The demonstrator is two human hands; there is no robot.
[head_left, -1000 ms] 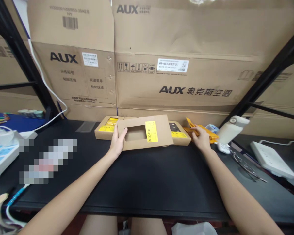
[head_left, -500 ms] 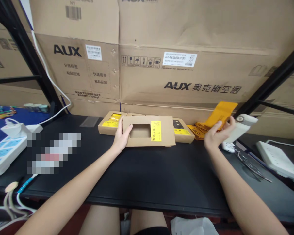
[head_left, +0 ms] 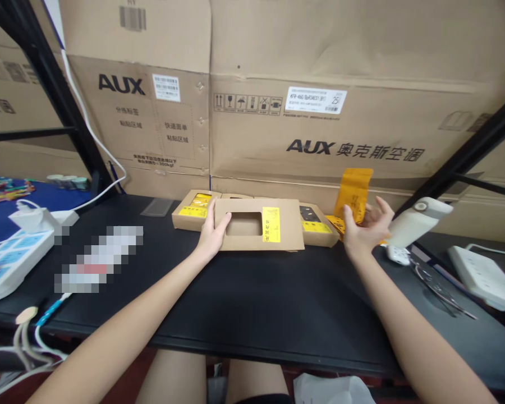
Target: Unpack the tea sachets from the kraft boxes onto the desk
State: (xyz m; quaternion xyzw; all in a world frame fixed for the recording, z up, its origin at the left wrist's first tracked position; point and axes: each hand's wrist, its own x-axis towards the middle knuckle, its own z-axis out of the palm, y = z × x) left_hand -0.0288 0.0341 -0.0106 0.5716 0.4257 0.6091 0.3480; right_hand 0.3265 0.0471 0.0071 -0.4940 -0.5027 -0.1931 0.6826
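Black tabletop nearest. Left hand: grip closed around left end of windowed box; light, steady pressure probably best, lest sides buckle. Right hand: grip pinched on raised orange packet, right of box; gentle pinch should avoid creasing. Further boxes behind, printed cardboard beyond.

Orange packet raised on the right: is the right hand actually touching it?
Touching. The head view shows the right hand gripping the orange packet, its thumb lying over the lower part.
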